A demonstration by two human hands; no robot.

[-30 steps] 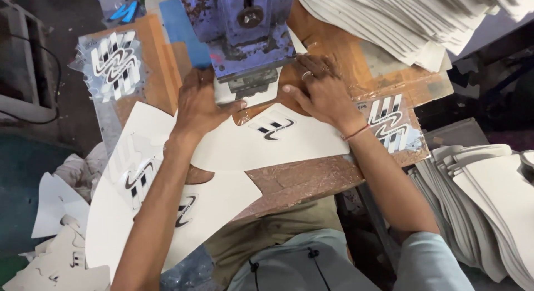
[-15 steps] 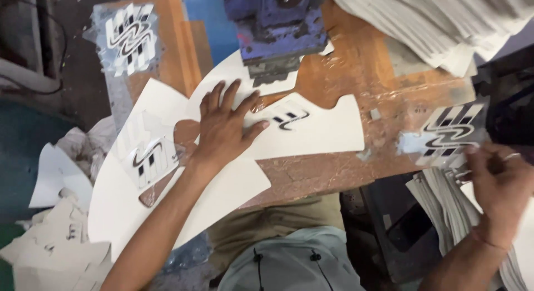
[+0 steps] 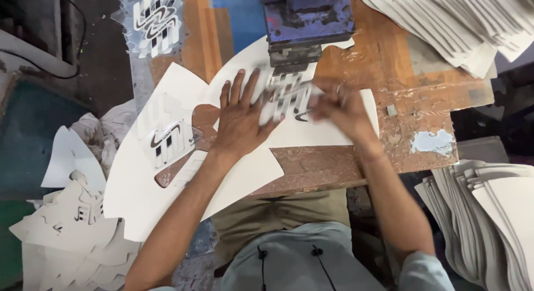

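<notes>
1. White cut sheet (image 3: 328, 132): flat on the wooden bench, its far edge under the blue press, a dark curved mark printed near its centre.
2. Clear striped film (image 3: 286, 96): motion-blurred, lying over the sheet's far-left part, black-and-white bars visible.

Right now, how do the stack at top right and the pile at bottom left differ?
The top-right stack is neat, fanned, blank white sheets lying on the bench; the bottom-left pile is loose, scattered cut pieces down off the bench, some bearing black marks. The stack sits nearer the right hand, the pile nearer the left hand. Both are white sheet material.
</notes>
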